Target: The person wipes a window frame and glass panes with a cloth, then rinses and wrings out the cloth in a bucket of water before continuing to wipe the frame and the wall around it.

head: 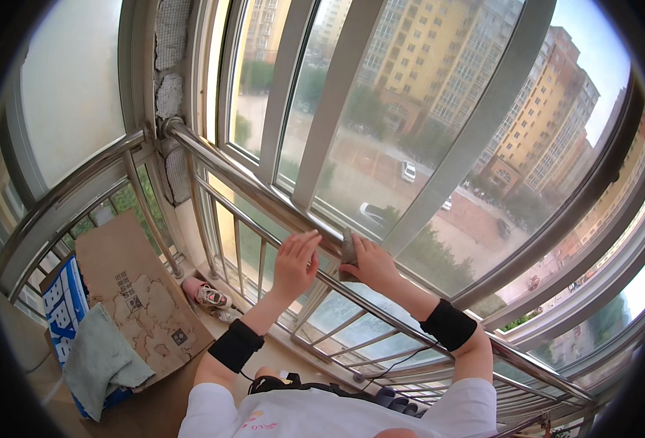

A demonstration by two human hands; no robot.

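My right hand grips a grey-green cloth that is pressed against the thick stainless-steel handrail by the windows. How far the cloth wraps around the rail is hidden by the fingers. Just to its left, my left hand is raised at the same rail with nothing in it. Its fingers are slightly bent and the thumb stands apart; whether the fingertips touch the rail I cannot tell. Below both hands runs a thinner rail with upright metal bars.
Sliding window panes rise behind the rail. At left, a cardboard box leans beside a blue-and-white package, with another grey-green cloth draped over them. Sneakers stand on the ledge, and dark slippers lie near the lower bars.
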